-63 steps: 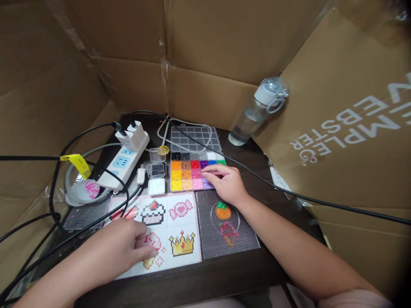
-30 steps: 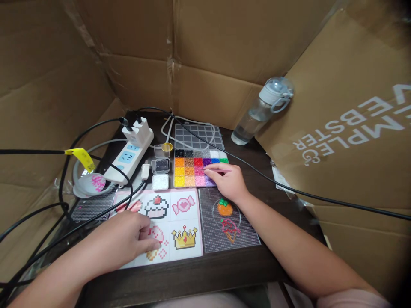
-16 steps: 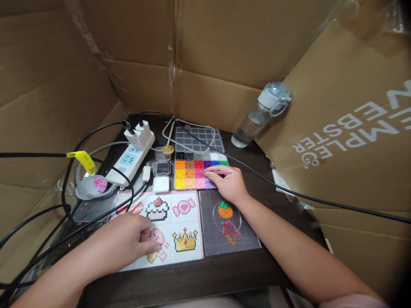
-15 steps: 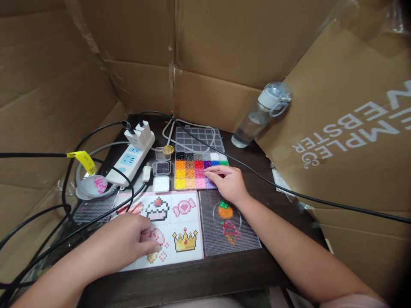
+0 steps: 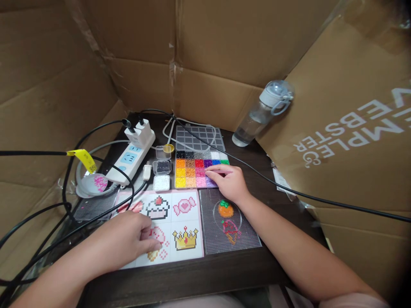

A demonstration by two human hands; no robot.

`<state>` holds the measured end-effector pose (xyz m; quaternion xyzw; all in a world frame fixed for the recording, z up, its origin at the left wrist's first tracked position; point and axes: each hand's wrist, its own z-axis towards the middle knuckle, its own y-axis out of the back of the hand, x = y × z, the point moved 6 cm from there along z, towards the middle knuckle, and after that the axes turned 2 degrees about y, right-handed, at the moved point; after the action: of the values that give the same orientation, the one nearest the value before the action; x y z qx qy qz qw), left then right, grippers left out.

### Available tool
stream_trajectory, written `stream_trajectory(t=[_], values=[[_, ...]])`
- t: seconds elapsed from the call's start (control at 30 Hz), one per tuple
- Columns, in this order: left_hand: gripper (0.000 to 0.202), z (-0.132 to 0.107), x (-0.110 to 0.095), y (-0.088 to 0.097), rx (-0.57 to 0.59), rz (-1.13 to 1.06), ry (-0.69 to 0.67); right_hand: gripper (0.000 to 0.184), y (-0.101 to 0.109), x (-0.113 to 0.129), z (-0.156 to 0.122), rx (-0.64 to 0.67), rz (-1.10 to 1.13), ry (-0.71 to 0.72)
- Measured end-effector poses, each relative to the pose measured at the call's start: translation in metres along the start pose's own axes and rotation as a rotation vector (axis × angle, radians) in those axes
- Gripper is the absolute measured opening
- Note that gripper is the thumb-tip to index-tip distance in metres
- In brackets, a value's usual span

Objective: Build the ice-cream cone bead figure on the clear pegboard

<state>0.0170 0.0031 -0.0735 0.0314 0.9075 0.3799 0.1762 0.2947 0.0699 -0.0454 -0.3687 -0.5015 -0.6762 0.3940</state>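
Note:
My right hand [image 5: 231, 183] pinches pink tweezers [image 5: 221, 171], their tips down at the pink beads in the bead box [image 5: 190, 171]. This box has many compartments sorted by colour, with its clear lid [image 5: 201, 138] folded back. My left hand [image 5: 131, 235] lies loosely on the pattern sheet [image 5: 189, 263], thumb apart from the curled fingers, partly covering an ice cream picture. Right of the sheet is a clear pegboard [image 5: 213, 244]. On it are an orange fruit figure [image 5: 225, 209] with green leaves and a pink and brown ice cream cone figure [image 5: 230, 231] made of beads.
Small boxes of black beads [image 5: 162, 167] and white beads [image 5: 161, 183] stand beside the bead box. A power strip [image 5: 126, 160] and black cables [image 5: 66, 188] occupy the left side. A water bottle [image 5: 261, 113] stands at the back right. Cardboard walls [image 5: 218, 47] surround the table.
The view has shifted very slightly. Both hands stay in nearly the same places, and the tweezers remain over the pink beads.

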Motion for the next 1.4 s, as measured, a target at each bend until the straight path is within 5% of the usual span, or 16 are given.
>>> stream_trajectory(t=[1.4], values=[[0.037, 0.001, -0.001, 0.001, -0.018, -0.022, -0.01, 0.008, 0.013, 0.003, -0.003, -0.037, -0.043, 0.012]])
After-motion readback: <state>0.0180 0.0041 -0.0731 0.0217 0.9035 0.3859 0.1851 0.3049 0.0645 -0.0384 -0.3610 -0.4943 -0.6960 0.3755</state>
